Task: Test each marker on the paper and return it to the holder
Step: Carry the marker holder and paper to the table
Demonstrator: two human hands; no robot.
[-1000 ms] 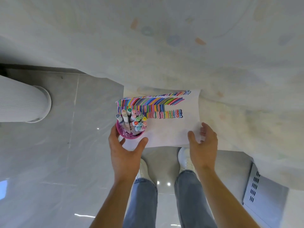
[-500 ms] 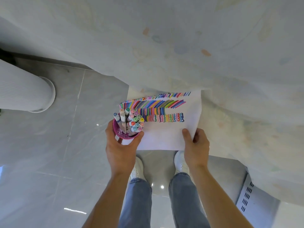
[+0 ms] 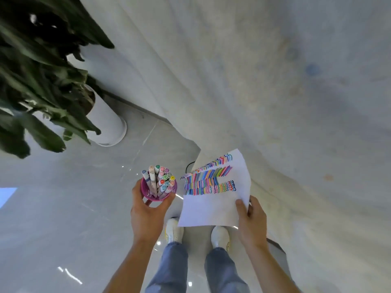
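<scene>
- The left hand grips the purple marker holder from below, with the fingers curled round its left side and the thumb on its right side.
- The holder is held in the air above the glossy grey tiled floor. It is packed with capped markers standing upright, some leaning left.
- The right hand pinches the paper at its lower right edge, thumb on top and fingers underneath.
- The sheet is tilted and slightly curled, just beside the holder but apart from it. Rows of coloured test strokes and squiggles cover its upper half.
- Its far corner shows against the near edge of the pale marbled counter; whether it touches there cannot be told.
- A thin black cable loops by that counter edge, between the holder and the sheet.
- A leafy plant in a tall white pot stands on the floor at the left, well apart from the holder.
- Below the hands are white shoes and blue jeans.
</scene>
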